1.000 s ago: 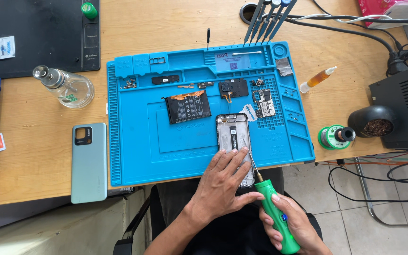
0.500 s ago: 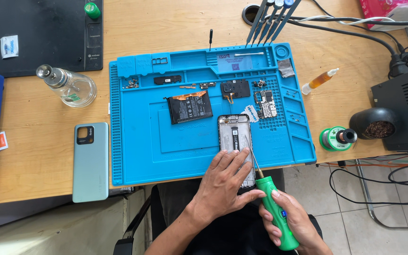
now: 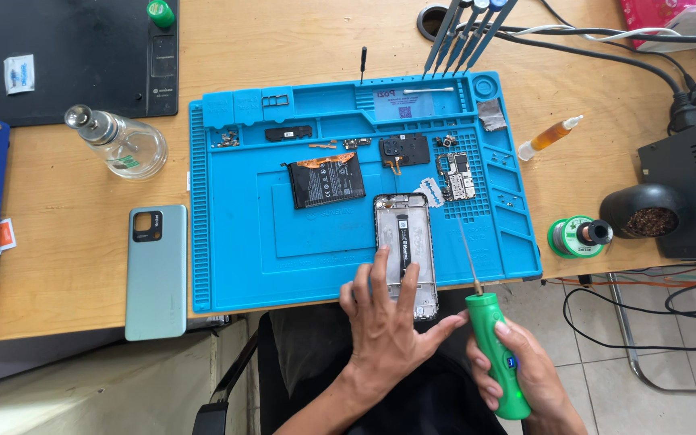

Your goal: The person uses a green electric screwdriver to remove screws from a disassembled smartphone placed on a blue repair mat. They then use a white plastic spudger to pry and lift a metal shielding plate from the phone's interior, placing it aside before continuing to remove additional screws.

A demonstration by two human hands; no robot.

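Note:
My left hand (image 3: 387, 322) lies flat with spread fingers on the lower end of an opened phone frame (image 3: 403, 234) at the near edge of a blue repair mat (image 3: 243, 242). My right hand (image 3: 525, 374) grips a green-handled screwdriver (image 3: 493, 346); its thin shaft points up over the mat's right side, clear of the phone. A black battery (image 3: 328, 180), a small black part (image 3: 403, 150) and a circuit board (image 3: 456, 177) lie on the mat above the phone.
A pale green phone back cover (image 3: 157, 270) lies left of the mat, a glass bottle (image 3: 122, 145) above it. Right of the mat: a solder spool (image 3: 580, 236), small amber bottle (image 3: 549, 137), black station (image 3: 686, 193), cables. Tweezers (image 3: 469, 32) stand at the mat's top.
My right hand has drawn the screwdriver away from the phone to the right, its tip now off the frame. My left hand stays on the phone's lower end.

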